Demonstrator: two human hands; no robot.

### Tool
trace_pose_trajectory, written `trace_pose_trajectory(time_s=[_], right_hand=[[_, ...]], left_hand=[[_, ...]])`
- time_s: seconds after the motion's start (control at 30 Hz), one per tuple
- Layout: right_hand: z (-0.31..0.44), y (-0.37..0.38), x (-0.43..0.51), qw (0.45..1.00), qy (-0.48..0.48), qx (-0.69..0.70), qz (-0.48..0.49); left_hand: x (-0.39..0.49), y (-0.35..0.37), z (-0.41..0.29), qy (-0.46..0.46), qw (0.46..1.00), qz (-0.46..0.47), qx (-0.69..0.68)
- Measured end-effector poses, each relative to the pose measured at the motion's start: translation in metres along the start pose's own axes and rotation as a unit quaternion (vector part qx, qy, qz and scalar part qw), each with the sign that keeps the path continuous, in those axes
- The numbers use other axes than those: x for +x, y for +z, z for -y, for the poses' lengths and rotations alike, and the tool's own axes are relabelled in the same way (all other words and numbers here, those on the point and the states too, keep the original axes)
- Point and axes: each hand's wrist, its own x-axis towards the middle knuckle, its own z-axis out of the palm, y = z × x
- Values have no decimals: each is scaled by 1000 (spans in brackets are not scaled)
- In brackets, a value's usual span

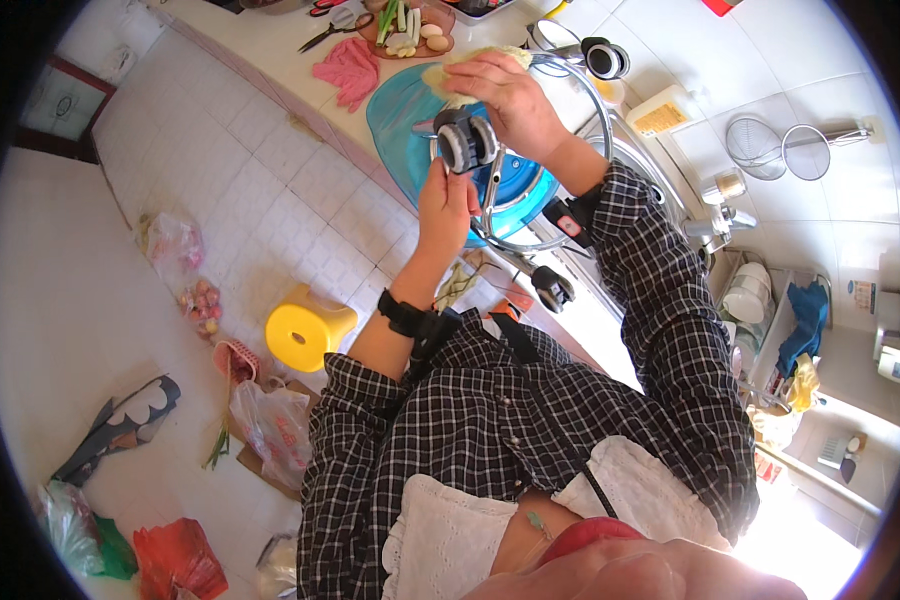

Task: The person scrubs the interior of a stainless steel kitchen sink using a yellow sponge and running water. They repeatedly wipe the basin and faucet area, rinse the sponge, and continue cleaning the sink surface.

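Note:
A rolling stool with a clear blue plastic seat (397, 112) lies tipped over on the counter's edge, its chrome ring (609, 135) and casters turned up toward me. My left hand (450, 199) grips a chrome leg just below a grey-and-black caster (465, 141). With my right hand (514, 101) I hold a pale yellow cloth (436, 81) above that caster, against the frame. The cloth lies partly under my fingers, so its contact with the metal is hard to see. Two more casters stick out, one at upper right (606, 58) and one low (553, 289).
A pink cloth (350, 71), scissors (337, 28) and a board with scallions and eggs (436, 37) sit on the counter. At right are a sink faucet (720, 223), hanging strainers (806, 151) and a dish rack (772, 330). A yellow step stool (311, 326) and bags (270, 427) occupy the floor.

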Motion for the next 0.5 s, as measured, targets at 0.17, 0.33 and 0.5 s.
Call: trace_pose_trajectory(time_s=[0.17,0.33,0.5], right_hand=[[-19,-6,-24,998,0,-60,26],[-35,-1,-39,971,177,-97,-124],[9,16,-38,993,116,8,-32]], left_hand=[[-10,18,13,8,985,-76,-156],[-5,15,10,36,993,-93,-65],[-8,9,8,6,995,-102,-15]])
